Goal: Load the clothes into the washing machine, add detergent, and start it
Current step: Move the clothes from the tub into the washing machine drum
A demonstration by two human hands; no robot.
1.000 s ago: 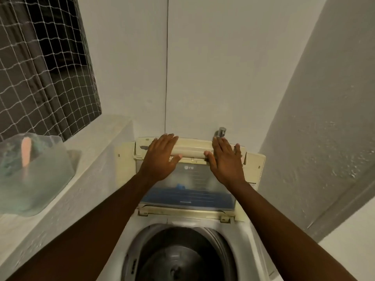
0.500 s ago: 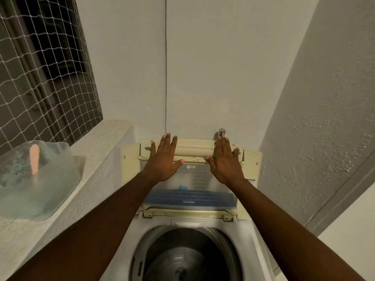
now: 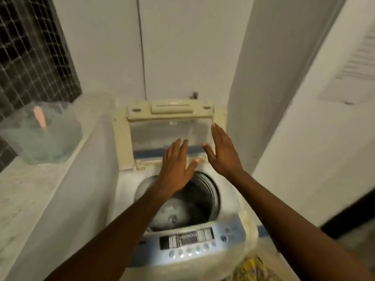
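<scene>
Both hands [image 3: 199,162] outstretched — palms flat, fingers spread

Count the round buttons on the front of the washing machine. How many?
6 that I can make out: small round pale buttons in one row along the blue control panel, under the dark display. Blur may hide more.

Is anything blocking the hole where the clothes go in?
Nothing visible does. The lid stands folded up at the back, and the drum opening is clear apart from the left hand hovering over its far edge.
</scene>
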